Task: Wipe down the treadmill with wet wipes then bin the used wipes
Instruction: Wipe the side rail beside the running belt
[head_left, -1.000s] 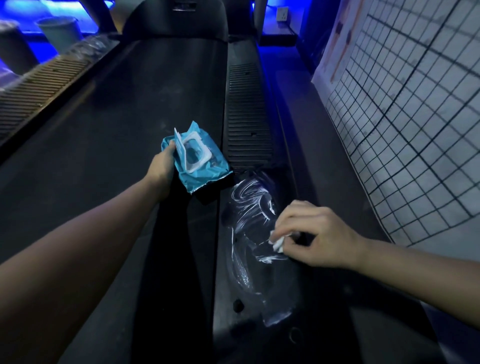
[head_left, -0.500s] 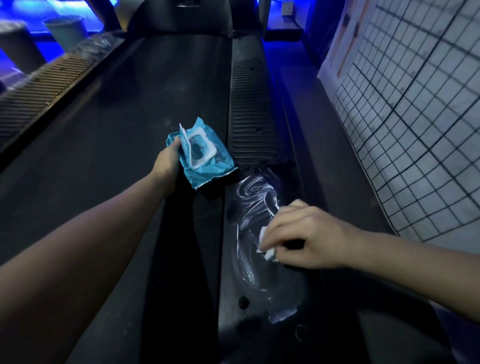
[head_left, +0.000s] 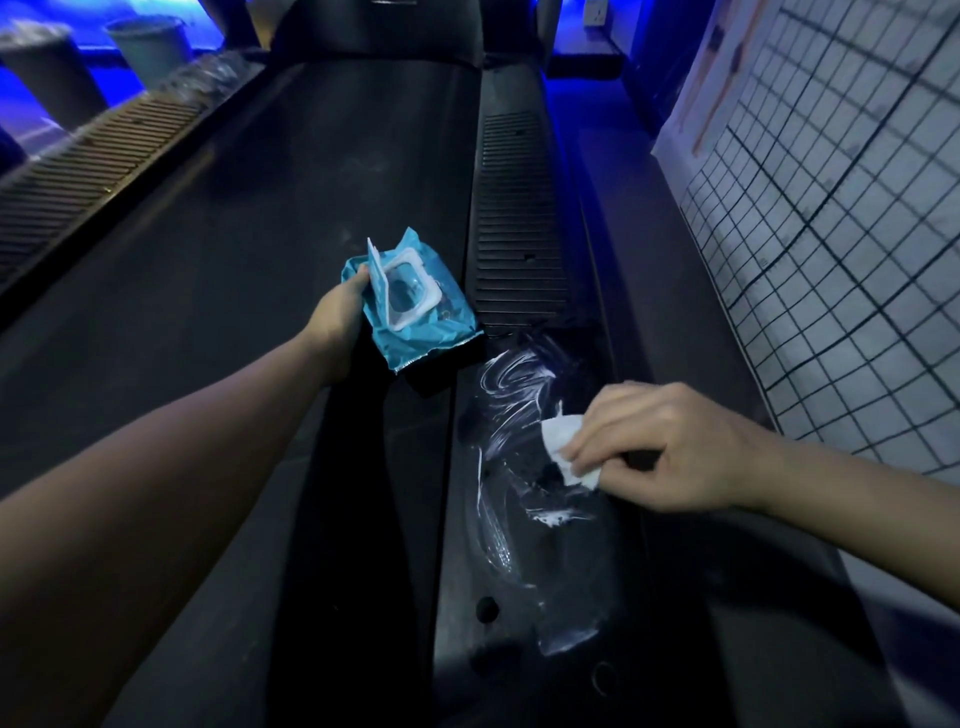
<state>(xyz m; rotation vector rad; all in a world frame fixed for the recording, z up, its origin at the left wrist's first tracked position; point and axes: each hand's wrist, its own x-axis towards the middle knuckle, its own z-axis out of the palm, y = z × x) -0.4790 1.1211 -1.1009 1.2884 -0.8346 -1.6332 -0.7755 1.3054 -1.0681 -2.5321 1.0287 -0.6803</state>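
The dark treadmill belt (head_left: 249, 291) runs away from me, with a black side rail (head_left: 519, 519) to its right. My right hand (head_left: 670, 447) pinches a small white wet wipe (head_left: 563, 441) and holds it down on that rail, where shiny wet streaks (head_left: 504, 395) show. My left hand (head_left: 340, 317) grips a blue wet wipe pack (head_left: 421, 317) above the belt's right edge; its white lid flap stands open.
A ribbed strip (head_left: 519, 218) continues along the right rail further ahead. A white wall with a black grid pattern (head_left: 831, 234) stands close on the right. Across the left rail (head_left: 78, 166), two grey bucket-like bins (head_left: 150, 47) stand at the far left.
My right hand slid the wipe left across the rail and then back to the right, leaving more wet streaks. My left hand keeps holding the pack in about the same place.
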